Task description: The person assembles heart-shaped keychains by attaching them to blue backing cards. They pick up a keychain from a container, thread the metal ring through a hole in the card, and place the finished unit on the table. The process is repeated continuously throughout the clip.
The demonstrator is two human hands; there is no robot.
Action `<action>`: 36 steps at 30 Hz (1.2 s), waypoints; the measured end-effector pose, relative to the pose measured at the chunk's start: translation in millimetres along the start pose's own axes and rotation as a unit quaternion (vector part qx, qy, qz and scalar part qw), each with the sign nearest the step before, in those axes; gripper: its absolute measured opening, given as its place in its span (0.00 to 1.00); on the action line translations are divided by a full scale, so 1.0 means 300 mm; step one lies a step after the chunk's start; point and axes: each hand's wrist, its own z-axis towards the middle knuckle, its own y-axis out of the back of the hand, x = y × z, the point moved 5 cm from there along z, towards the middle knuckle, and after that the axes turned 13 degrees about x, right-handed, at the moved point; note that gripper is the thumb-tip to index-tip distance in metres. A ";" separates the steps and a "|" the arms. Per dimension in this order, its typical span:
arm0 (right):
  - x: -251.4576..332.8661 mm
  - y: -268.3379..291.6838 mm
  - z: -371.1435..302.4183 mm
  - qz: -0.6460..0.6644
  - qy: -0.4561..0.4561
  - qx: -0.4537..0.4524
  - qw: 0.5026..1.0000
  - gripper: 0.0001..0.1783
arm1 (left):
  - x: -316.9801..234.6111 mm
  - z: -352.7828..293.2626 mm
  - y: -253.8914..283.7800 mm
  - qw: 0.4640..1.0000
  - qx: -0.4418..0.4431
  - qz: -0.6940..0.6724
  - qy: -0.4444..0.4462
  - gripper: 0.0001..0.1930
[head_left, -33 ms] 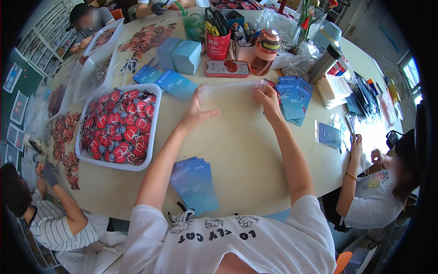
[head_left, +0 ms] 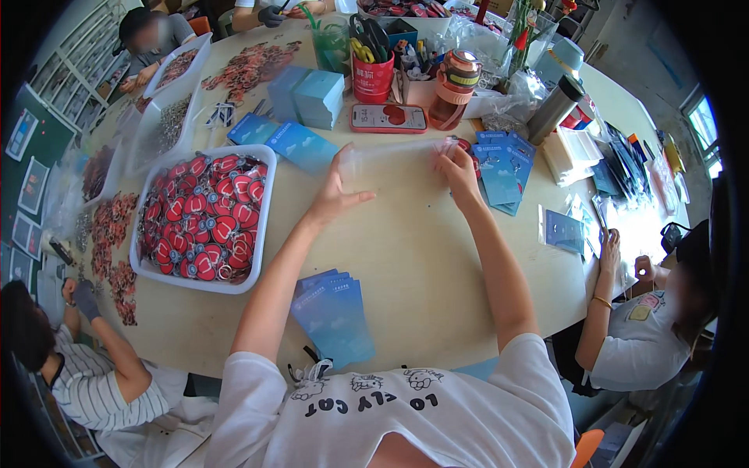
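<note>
A clear plastic bag (head_left: 394, 150) stretches between my two hands above the middle of the table. My left hand (head_left: 334, 195) has its fingers at the bag's left end, partly hidden, while its thumb sticks out to the right, off the plastic. At the other end my right hand (head_left: 459, 170) pinches the bag's corner between thumb and fingers. Between my forearms, close to my body, lies a fanned pile of blue cards (head_left: 334, 316). More blue cards (head_left: 503, 168), some with small metal clasps, lie just right of my right hand.
Left of me stands a white tub (head_left: 267, 222) full of red keychains (head_left: 204, 214). Ahead are a phone (head_left: 388, 117), a red pen cup (head_left: 373, 80), a drink bottle (head_left: 452, 90) and blue card stacks (head_left: 316, 97). Co-workers sit left, right and across the table.
</note>
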 end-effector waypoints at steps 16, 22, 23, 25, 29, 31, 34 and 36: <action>-0.011 0.015 0.037 0.028 -0.037 -0.013 0.999 0.17 | -0.013 0.028 0.007 0.991 -0.076 0.107 0.023 0.34; 0.054 -0.006 0.011 -0.013 -0.007 0.074 0.997 0.30 | -0.039 0.104 0.010 0.983 -0.160 0.092 0.021 0.14; 0.071 -0.012 0.009 -0.035 -0.015 0.088 0.995 0.30 | -0.034 0.104 0.017 0.983 -0.161 0.090 0.024 0.14; 0.107 -0.014 -0.009 -0.082 -0.029 0.115 0.990 0.29 | -0.019 0.096 0.029 0.982 -0.163 0.085 0.030 0.16; 0.010 0.007 -0.003 0.014 0.001 0.147 0.989 0.29 | 0.009 0.086 -0.009 0.993 -0.089 0.060 -0.051 0.20; -0.035 0.008 0.011 0.028 0.019 0.135 0.990 0.31 | 0.013 0.075 -0.013 0.992 -0.099 0.054 -0.059 0.22; -0.062 0.016 0.007 -0.105 -0.010 0.114 0.988 0.25 | 0.009 0.040 0.015 0.965 -0.086 0.249 -0.015 0.21; -0.100 0.032 0.004 -0.221 -0.036 0.083 0.971 0.21 | 0.012 0.030 0.020 0.964 -0.062 0.257 -0.007 0.20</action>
